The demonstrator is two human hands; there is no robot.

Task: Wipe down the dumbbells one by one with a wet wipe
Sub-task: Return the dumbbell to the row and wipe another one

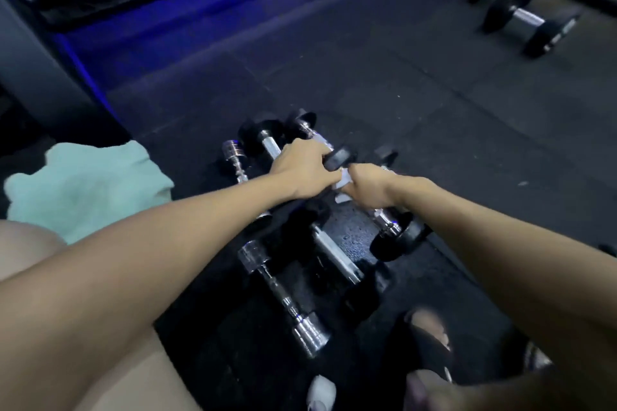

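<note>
Left hand curled round black-ended dumbbell on dark gym floor, among other dumbbells. Right hand clenched on white wet wipe, pressed to same dumbbell's end. Mint towel lying left.

Two bare forearms with no sleeves, watch or jewellery visible. The left hand and right hand wear no gloves. A bare knee shows through torn black fabric.
</note>
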